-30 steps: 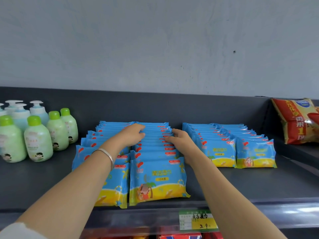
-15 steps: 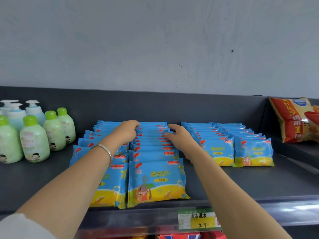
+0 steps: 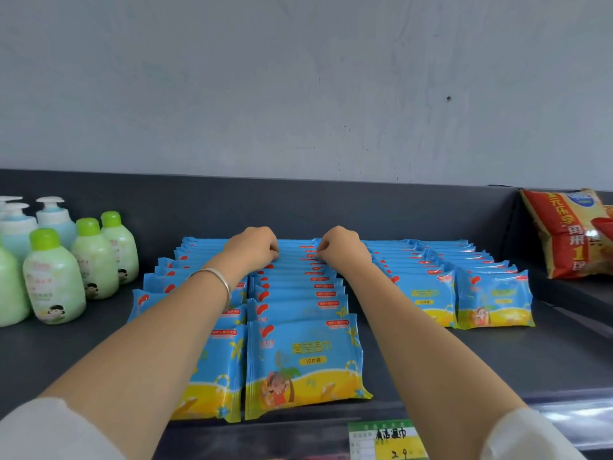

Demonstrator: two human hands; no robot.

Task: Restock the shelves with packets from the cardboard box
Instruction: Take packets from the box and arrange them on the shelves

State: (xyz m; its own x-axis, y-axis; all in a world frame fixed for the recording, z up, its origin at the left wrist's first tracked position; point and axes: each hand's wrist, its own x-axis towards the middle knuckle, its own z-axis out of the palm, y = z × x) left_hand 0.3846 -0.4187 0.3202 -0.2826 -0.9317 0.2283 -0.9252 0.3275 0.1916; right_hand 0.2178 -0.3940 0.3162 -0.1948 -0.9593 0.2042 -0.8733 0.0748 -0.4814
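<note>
Currently, blue packets (image 3: 302, 356) in overlapping rows on dark shelf (image 3: 497, 360), left hand (image 3: 250, 245) and right hand (image 3: 341, 247) at middle row's far end, fingers curled, pinching packet top edges, green bottles (image 3: 53, 277) at left.

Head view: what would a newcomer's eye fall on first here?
First, the rows of blue packets filling the middle of the dark shelf, with the left hand and right hand curled onto the back of one row. Next come the green bottles at the left and a red bag at the far right.
</note>
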